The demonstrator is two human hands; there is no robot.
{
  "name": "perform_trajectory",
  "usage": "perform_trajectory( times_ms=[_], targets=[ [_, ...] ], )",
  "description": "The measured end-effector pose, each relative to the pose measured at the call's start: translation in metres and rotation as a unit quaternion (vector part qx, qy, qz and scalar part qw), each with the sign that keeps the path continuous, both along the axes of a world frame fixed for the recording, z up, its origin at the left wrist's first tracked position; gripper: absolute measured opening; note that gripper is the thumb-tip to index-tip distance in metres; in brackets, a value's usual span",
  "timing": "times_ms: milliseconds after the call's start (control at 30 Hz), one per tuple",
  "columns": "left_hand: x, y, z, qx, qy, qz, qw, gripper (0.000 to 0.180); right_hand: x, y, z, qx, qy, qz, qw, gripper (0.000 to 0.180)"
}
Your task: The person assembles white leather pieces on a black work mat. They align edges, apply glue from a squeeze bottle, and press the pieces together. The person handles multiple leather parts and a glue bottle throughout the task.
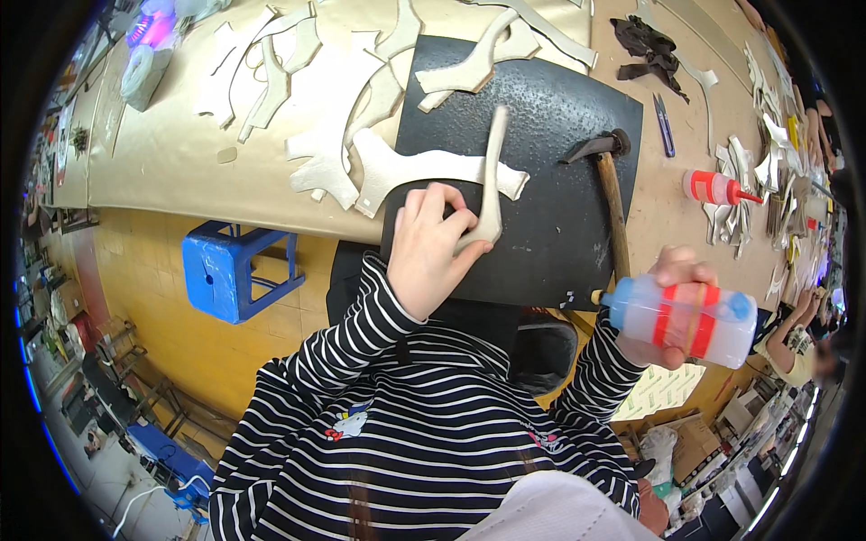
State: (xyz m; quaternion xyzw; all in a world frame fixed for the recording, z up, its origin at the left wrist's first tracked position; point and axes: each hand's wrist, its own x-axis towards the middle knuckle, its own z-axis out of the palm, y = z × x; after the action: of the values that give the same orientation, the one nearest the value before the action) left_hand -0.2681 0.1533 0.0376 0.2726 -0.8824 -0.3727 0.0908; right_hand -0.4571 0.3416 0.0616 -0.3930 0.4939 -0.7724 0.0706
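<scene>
cream leather strip [492,171] pinched in left hand [431,248] on black mat [550,207], right hand [672,311] gripping glue bottle [681,317]

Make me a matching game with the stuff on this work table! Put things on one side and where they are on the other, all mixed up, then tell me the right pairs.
Things:
1. Squeeze bottle with red bands
2. Long cream strip
3. Hammer
4. Blue stool

Places:
A. Lying on the black mat, handle toward the person
B. On the yellow floor, left of the person
C. Held up in the right hand, off the table
D. Pinched by the left hand over the mat

Right pairs: 1-C, 2-D, 3-A, 4-B
</scene>
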Motion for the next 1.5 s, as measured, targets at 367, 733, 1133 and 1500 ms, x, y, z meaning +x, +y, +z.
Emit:
perform_trajectory(
  times_ms=[367,733,1133,1500],
  targets=[
    [-0.003,-0.002,0.049,0.468,0.131,0.025,0.874,0.017,0.049,-0.04,0.01,-0.027,-0.013,-0.182,0.983,0.094],
    [-0.001,0.004,0.052,0.335,0.183,-0.01,0.924,0.015,0.06,-0.057,0.015,-0.034,-0.068,-0.261,0.962,0.093],
    [-0.007,0.008,0.059,0.249,0.217,-0.026,0.943,0.009,0.059,-0.055,0.019,0.02,-0.117,-0.347,0.93,0.091],
    [-0.008,0.012,0.058,0.245,0.228,-0.021,0.942,0.011,0.057,-0.053,0.02,0.021,-0.168,-0.365,0.915,0.078]
  ],
)
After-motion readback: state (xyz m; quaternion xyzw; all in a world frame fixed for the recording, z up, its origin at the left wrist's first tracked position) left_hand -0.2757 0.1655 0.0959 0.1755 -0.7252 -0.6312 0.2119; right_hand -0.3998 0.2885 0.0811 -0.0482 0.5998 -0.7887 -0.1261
